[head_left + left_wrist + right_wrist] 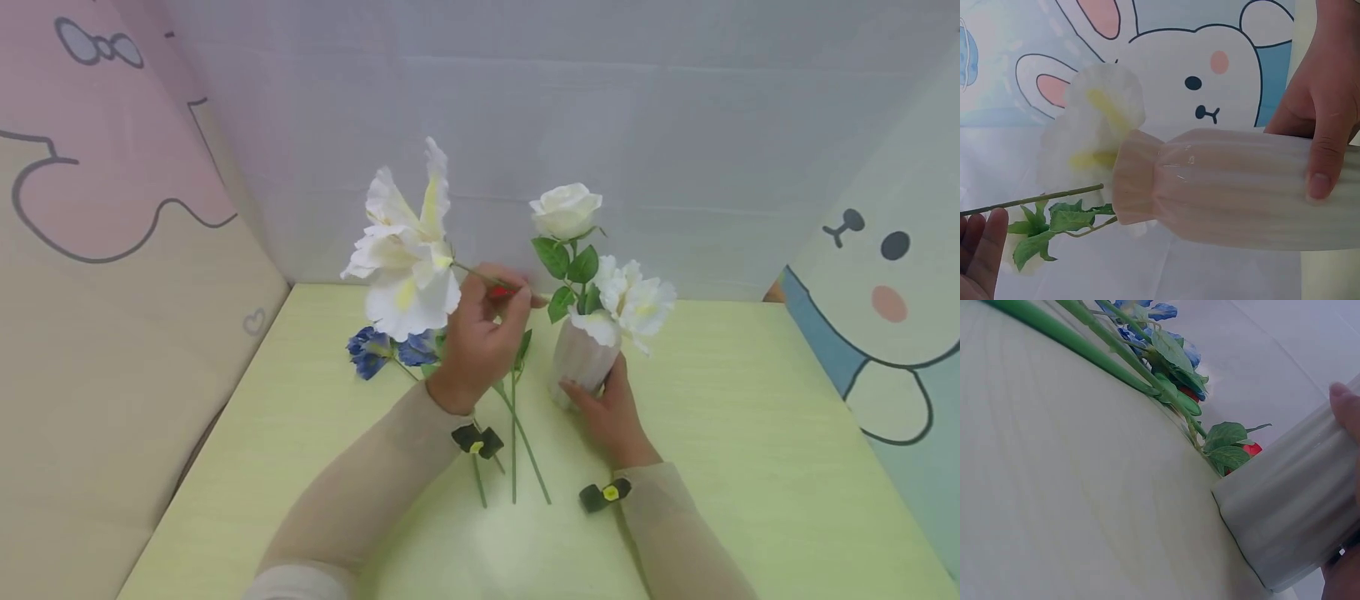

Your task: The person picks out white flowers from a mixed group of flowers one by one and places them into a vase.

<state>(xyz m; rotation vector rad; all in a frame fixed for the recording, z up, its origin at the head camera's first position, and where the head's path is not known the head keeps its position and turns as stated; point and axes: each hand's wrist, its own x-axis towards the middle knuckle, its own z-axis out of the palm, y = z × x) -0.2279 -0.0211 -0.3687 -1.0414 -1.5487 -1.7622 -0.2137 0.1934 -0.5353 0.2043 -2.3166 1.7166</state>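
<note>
My left hand point(487, 333) pinches the green stem of a large white flower point(408, 275) with yellow throats. Its bloom points left, and the stem's cut end point(1101, 187) comes right up to the vase's mouth in the left wrist view. Low down on the ribbed, pale vase point(581, 362), my right hand point(611, 417) keeps its grip, thumb on the near side. A white rose point(566, 211) with green leaves and a second white flower point(637, 304) stand in the vase. The right wrist view shows the vase point(1291, 500) and my right thumb point(1346, 409).
Left of the vase, blue flowers point(367, 352) lie on the pale yellow table point(735, 417), their green stems point(513, 450) reaching toward me. Red blooms point(1252, 449) lie there too. A white wall point(555, 108) closes the back; cartoon-printed panels point(892, 275) flank both sides.
</note>
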